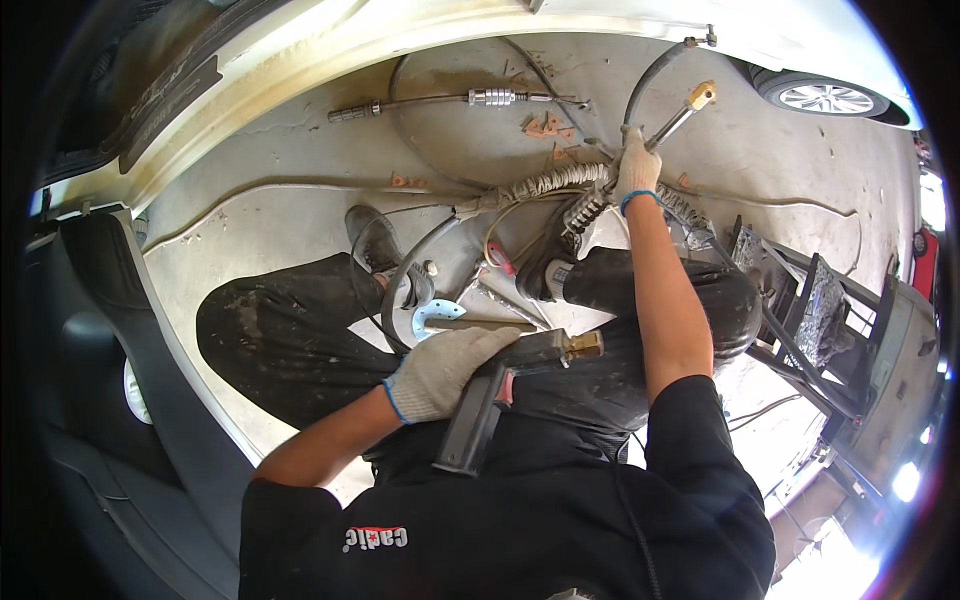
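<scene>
My gloved left hand (450,365) is closed on a dark pistol-shaped tool (470,430) with a brass nose, held over my lap. My gloved right hand (637,170) is raised and closed on a silver rod (676,122) with a brass end, beside a black hose (650,75) that rises to a metal fitting. Below that hand lie a cloth-sleeved hose bundle (540,185) and a coiled spring-like piece (585,210). Between my legs are a light-blue curved plate (425,310), a red-handled tool (501,258) and some metal rods (515,305).
An open car door (120,350) and door sill (250,55) are at left. A long tool (420,103) and rusty scraps (545,127) lie on the floor (280,160). A metal rack (800,310) stands at right; a car wheel (815,98) is behind.
</scene>
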Available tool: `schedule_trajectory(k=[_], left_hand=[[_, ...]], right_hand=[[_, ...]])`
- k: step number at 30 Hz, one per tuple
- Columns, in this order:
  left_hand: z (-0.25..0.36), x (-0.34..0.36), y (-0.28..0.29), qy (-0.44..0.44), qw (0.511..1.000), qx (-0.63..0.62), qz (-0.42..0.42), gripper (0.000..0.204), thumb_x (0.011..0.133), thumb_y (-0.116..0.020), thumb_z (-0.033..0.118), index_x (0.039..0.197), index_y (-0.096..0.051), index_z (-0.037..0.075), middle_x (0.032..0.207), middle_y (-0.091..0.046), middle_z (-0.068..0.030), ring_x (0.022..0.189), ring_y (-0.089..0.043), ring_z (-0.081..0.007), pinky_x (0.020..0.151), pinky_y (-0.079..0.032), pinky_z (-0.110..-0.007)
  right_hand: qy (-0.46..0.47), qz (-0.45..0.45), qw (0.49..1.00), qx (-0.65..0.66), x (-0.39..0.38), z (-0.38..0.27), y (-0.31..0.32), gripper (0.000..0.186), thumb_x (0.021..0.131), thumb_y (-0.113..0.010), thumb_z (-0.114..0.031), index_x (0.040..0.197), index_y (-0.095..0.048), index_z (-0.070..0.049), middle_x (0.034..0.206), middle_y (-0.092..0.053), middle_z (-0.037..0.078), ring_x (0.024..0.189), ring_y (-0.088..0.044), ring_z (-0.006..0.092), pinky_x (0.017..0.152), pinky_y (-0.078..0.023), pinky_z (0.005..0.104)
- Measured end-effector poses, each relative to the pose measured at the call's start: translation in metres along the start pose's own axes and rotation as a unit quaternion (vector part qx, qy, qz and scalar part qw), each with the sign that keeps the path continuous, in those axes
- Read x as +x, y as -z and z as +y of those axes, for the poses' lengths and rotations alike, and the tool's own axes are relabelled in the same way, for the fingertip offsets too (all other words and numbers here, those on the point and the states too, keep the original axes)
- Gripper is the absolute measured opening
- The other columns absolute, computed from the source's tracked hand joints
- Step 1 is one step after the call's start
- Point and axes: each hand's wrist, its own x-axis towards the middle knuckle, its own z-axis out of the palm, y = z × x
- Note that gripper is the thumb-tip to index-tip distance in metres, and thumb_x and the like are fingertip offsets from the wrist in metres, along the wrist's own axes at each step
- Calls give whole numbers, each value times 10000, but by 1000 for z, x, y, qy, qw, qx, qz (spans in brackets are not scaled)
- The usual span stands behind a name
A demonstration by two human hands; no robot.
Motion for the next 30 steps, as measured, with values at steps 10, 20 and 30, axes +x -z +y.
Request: schedule_trajectory(k=[10,20,30], left_hand=[[-12,7,3,-4,923,-295,248,396,855,-656,-45,1242,-606,21,1003,-649,-40,880,-608,-91,785,-514,-233],[-25,-23,3,-113,880,-424,180,423,919,-567,-67,1335,-498,-33,1149,-601,-99,946,-633,-125,771,-574,-222],[-46,-35,-10,-117,736,-667,29,403,937,-571,-28,1335,-505,-42,1141,-629,-76,1006,-632,-114,854,-566,-243]], right_hand=[[81,-223,939,248,-123,-168,65,278,1002,-534,-287,922,-622,-36,515,-253,-88,445,-194,67,435,-144,262],[175,-412,837,315,-235,-247,90,308,1049,-429,-244,947,-587,1,507,-292,-59,402,-205,49,391,-184,225],[149,-436,842,280,-258,-239,84,298,1043,-445,-261,935,-593,-26,507,-297,-62,399,-197,52,392,-197,230]])
